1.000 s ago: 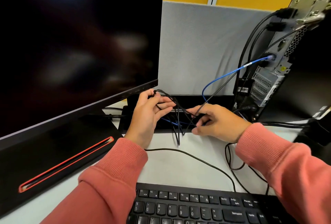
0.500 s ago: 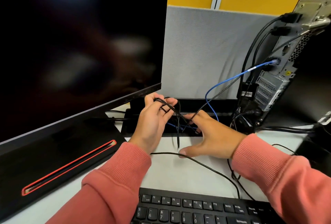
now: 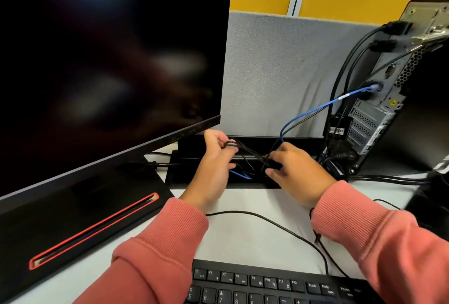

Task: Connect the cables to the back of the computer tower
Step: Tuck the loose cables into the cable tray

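Note:
The computer tower (image 3: 379, 114) stands at the right with its rear panel turned toward me. A blue cable (image 3: 315, 111) and several black leads are plugged into that panel. My left hand (image 3: 213, 165) is closed on a loop of thin black cable (image 3: 247, 150) over the desk's cable trough. My right hand (image 3: 296, 172) pinches the same bundle a little to the right, so the cable runs taut between the two hands. The cable's plug is hidden.
A large dark monitor (image 3: 109, 60) and its red-trimmed base (image 3: 92, 228) fill the left. A black keyboard (image 3: 267, 284) lies at the near edge, its lead (image 3: 279, 226) curving over the white desk. A grey partition (image 3: 279, 70) backs the desk.
My right hand has come up off the desk and closed on the black cable again. My left hand has kept its hold and shifted slightly.

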